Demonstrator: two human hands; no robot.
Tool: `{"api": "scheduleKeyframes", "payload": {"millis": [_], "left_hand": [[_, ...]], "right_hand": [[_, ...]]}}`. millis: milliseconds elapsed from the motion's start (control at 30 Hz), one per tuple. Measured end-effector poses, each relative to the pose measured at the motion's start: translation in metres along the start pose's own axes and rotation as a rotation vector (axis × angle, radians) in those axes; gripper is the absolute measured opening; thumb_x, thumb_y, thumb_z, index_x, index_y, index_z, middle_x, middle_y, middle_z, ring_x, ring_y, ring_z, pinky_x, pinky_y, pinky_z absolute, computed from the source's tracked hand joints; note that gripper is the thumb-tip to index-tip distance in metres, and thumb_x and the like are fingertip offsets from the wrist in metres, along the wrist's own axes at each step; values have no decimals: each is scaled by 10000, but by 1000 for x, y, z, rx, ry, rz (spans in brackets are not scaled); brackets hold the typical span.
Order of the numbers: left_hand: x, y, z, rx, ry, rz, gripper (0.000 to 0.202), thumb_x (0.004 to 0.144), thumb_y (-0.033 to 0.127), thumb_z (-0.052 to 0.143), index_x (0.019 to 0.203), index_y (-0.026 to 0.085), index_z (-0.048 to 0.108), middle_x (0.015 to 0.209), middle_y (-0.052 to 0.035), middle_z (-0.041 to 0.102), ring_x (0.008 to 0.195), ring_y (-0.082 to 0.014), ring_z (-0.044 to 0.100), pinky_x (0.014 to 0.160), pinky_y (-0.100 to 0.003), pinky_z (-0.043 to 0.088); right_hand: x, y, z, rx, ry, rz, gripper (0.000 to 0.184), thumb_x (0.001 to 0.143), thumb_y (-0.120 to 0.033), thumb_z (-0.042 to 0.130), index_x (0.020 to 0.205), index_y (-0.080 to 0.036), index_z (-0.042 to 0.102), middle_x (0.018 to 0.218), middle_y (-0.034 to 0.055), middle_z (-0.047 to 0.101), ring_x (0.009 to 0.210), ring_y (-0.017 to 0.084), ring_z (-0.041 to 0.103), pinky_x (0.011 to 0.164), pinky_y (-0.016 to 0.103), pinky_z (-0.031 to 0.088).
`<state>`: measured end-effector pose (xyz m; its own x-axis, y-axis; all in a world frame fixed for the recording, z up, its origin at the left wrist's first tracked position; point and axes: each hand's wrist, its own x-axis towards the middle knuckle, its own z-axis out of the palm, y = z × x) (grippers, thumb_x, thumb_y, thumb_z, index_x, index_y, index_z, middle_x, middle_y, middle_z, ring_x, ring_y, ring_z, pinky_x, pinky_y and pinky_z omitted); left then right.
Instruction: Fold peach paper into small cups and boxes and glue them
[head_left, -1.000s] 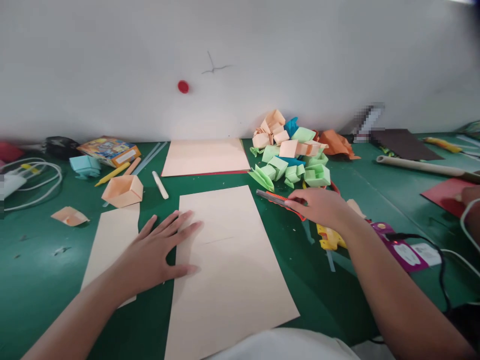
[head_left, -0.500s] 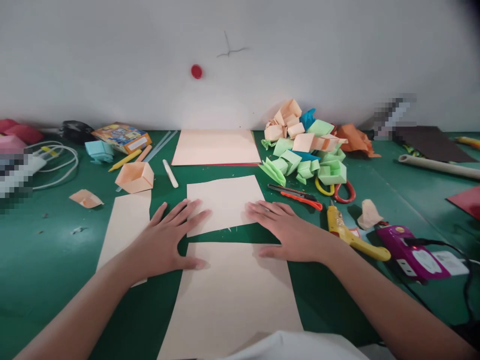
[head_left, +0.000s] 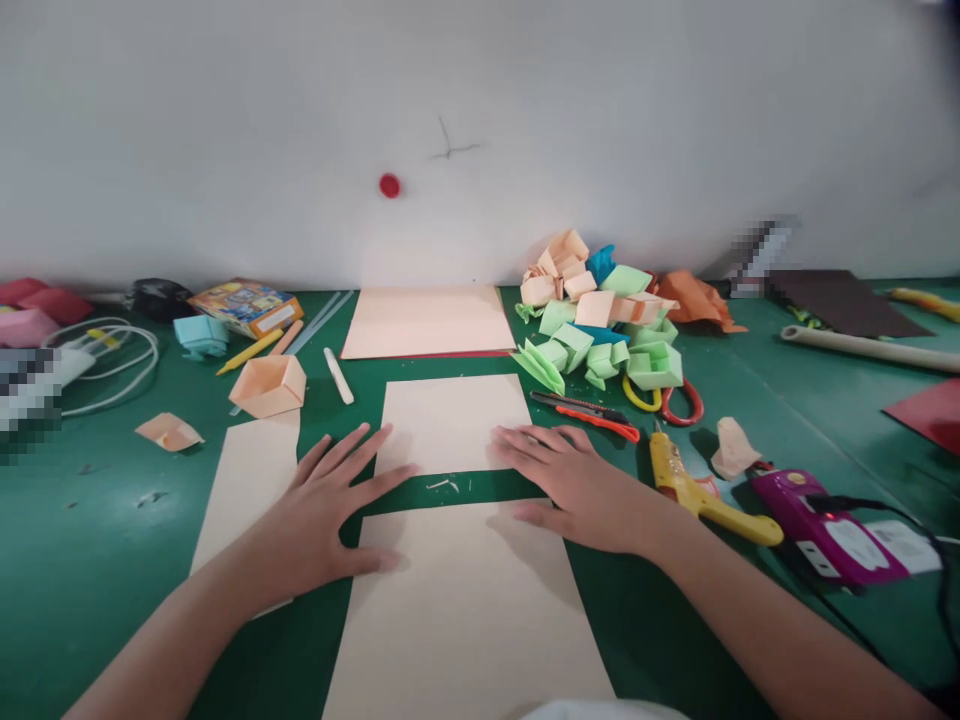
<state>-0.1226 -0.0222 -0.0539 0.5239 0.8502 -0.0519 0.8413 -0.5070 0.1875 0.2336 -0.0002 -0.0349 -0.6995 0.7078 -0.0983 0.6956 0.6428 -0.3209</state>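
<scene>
Both hands lie flat, fingers spread, gripping nothing — left hand (head_left: pixel 319 520) and right hand (head_left: pixel 577 485) bridging two pale peach paper sheets: smaller far sheet (head_left: pixel 454 422) lying crosswise, larger near sheet (head_left: pixel 465 610) running lengthwise toward the person.

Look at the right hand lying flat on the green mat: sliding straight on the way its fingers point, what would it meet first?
The right hand points up-left; its fingertips already touch the smaller cream paper sheet.

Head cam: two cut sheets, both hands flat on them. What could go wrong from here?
1. The left hand and right hand each bridge the far sheet and near sheet; a push could skew them.
2. The utility knife lies close beside the right hand; a sideways reach might brush it.
3. Paper scraps in the gap could slip under a sheet.
</scene>
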Motion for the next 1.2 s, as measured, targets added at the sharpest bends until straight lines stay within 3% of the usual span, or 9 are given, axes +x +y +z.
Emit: {"api": "scheduleKeyframes", "payload": {"millis": [200, 333, 633, 800, 900, 1033, 1100, 1200], "left_hand": [[-3, 4, -7, -31, 11, 5, 592, 781, 514, 773, 1349, 468, 615, 1622, 51, 396, 1493, -379, 327, 1166, -566, 335], [-4, 5, -7, -78, 43, -3, 536, 750, 464, 803, 1271, 452, 677, 1536, 39, 522, 1428, -358, 423, 1129, -519, 389], [-5, 9, -12, -178, 22, 23, 329, 813, 419, 752, 1140, 393, 736, 1374, 3, 647, 1272, -284, 562, 1039, -400, 444], [-7, 19, -15, -237, 56, 5, 204, 853, 367, 690, 1048, 312, 714, 1287, -29, 678, 1197, -260, 603, 969, -366, 512], [-7, 15, -13, -170, 159, -36, 314, 894, 402, 645, 1192, 308, 677, 1371, -48, 643, 1254, -276, 583, 1010, -392, 505], [-7, 2, -9, -34, 189, -90, 693, 895, 525, 632, 1535, 391, 403, 1544, -2, 518, 1381, -302, 502, 1111, -432, 427], [-6, -3, -7, -28, 146, -122, 718, 892, 562, 622, 1549, 408, 376, 1542, 19, 521, 1368, -297, 519, 1097, -421, 433], [-4, -4, -7, -48, 116, -145, 640, 897, 560, 617, 1500, 407, 466, 1486, 23, 582, 1315, -290, 563, 1079, -414, 435]], "right_hand": [[10, -6, 3, -37, 105, 19, 565, 1035, -595, 333, 1503, -313, 476, 1619, 54, 409, 1364, 360, 433, 1081, 563, 361], [22, -8, 9, -41, 164, 35, 535, 1037, -556, 359, 1485, -295, 493, 1606, 65, 430, 1375, 345, 421, 1088, 562, 339], [30, -11, 14, -25, 172, 42, 559, 1043, -527, 355, 1527, -260, 442, 1637, 60, 374, 1461, 317, 351, 1143, 553, 293], [29, -10, 12, -7, 161, -18, 443, 1039, -327, 381, 1452, -279, 536, 1604, 32, 438, 1446, 266, 397, 1146, 503, 305], [27, -10, 11, 27, 115, -84, 443, 1032, -291, 386, 1447, -278, 542, 1596, 30, 450, 1454, 255, 395, 1156, 490, 302], [24, -11, 8, 61, 47, -118, 461, 1029, -415, 442, 1465, -288, 523, 1631, 43, 390, 1495, 275, 332, 1189, 505, 263], [22, -13, 6, 76, 11, -123, 489, 1003, -474, 500, 1467, -321, 517, 1659, 37, 333, 1519, 288, 283, 1200, 525, 241], [19, -16, 2, 86, -25, -104, 506, 980, -482, 547, 1470, -364, 506, 1677, 23, 289, 1533, 306, 238, 1196, 554, 239]]}}
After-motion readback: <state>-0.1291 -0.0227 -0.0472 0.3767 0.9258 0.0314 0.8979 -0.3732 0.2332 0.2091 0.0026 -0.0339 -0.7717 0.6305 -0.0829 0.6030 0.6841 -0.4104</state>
